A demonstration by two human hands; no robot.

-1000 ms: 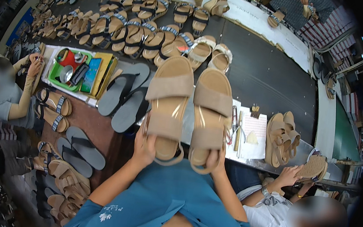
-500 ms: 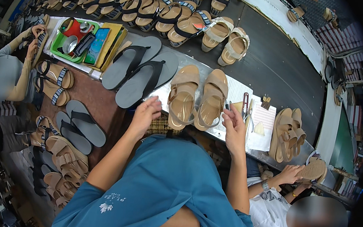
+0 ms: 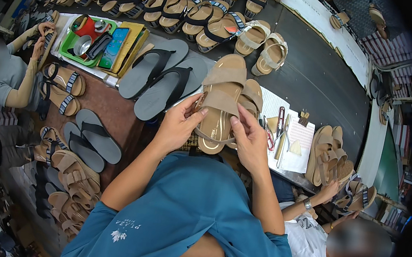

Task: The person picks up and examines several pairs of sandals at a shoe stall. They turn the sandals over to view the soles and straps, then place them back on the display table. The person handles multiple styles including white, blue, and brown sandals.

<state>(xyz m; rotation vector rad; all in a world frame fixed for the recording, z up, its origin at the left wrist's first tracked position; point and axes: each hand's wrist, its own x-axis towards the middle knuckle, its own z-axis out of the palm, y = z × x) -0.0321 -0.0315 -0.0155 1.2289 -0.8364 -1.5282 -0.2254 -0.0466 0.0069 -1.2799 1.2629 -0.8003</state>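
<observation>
- My left hand [image 3: 178, 127] and right hand [image 3: 251, 139] sit at the middle of the frame, both closed on one tan sandal [image 3: 221, 102], which I hold lifted just above the dark worktable [image 3: 320, 76].
- Left fingers pinch the sandal's left edge near the strap; right thumb and fingers grip its right edge lower down. Neither hand is spread wide.
- Its mate, the second tan sandal [image 3: 251, 103], lies right behind and partly under the one I hold.
- I judge this to be a checking step: the footbed faces me and my fingertips are at the strap and sole edge.
- The next move would call for turning the sandal without losing the pinch, keeping it clear of the scissors [image 3: 280, 122] and paper sheets [image 3: 299, 145] just right of my right hand.
- A pair of grey flip-flops [image 3: 163, 79] lies left of centre; a green tray [image 3: 80, 46] sits at upper left.
</observation>
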